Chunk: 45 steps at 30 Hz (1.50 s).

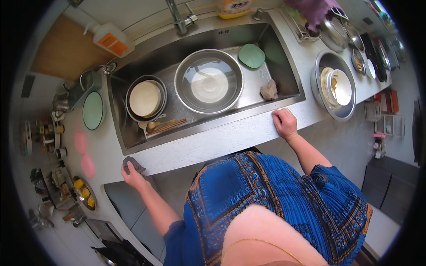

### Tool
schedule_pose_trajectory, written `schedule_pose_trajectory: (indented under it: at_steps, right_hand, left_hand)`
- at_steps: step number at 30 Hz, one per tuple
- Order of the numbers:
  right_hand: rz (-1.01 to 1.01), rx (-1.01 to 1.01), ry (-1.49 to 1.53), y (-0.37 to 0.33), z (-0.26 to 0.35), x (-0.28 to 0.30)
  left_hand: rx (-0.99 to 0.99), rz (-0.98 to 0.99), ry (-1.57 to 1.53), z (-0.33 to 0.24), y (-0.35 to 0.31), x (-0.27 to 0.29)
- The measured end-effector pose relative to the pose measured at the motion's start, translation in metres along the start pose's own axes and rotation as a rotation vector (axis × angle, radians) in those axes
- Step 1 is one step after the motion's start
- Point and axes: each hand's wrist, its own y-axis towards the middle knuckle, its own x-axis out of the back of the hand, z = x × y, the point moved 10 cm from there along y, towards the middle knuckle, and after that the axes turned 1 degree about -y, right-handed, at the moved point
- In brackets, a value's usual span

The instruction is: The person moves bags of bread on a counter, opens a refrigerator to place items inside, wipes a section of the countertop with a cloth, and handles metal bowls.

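A dark grey cloth (136, 164) is bunched in my left hand (131, 175), pressed on the counter's front edge at the sink's near left corner. My right hand (285, 123) rests on the counter edge below the sink's right end, fingers curled and nothing visible in them. Inside the steel sink (208, 126), a round metal basin (178, 91) holds water over a pale disc. Left of it, a dark pan (128, 106) carries a cream bowl (144, 99). Chopsticks (167, 126) and spoons lie in front. A green plate (251, 56) and a crumpled beige cloth (269, 90) are at the right.
A steel basin (317, 86) with stacked white bowls (342, 88) stands right of the sink. On the left are a green dish (92, 111), pink pads (84, 155) and a pump bottle (113, 40). The faucet (181, 22) rises behind the sink.
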Motion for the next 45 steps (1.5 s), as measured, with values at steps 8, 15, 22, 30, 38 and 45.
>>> schedule_pose_trajectory:
  at_steps: [8,15,22,30,38,45]
  right_hand:
    - [-0.031,-0.011,0.036,0.004,-0.001,0.007]
    - [-0.024,-0.050,0.075,0.000,-0.009,0.007]
    - [-0.007,-0.048,0.095,-0.005,-0.019,0.004]
    - [-0.083,-0.133,0.176,-0.009,-0.027,0.015]
    - [-0.143,-0.250,0.369,-0.011,-0.036,0.026]
    - [0.241,0.262,0.315,-0.006,0.065,-0.006]
  left_hand:
    - [0.021,0.528,-0.097,-0.041,-0.086,-0.135]
    - [-0.137,0.923,0.185,-0.062,-0.190,-0.211]
    - [-0.581,1.152,0.226,-0.097,-0.268,-0.255]
    - [-0.799,1.443,0.249,-0.117,-0.375,-0.314]
    - [-0.662,1.263,0.235,-0.119,-0.342,-0.302]
    - [-0.817,0.792,0.408,-0.086,-0.250,-0.253]
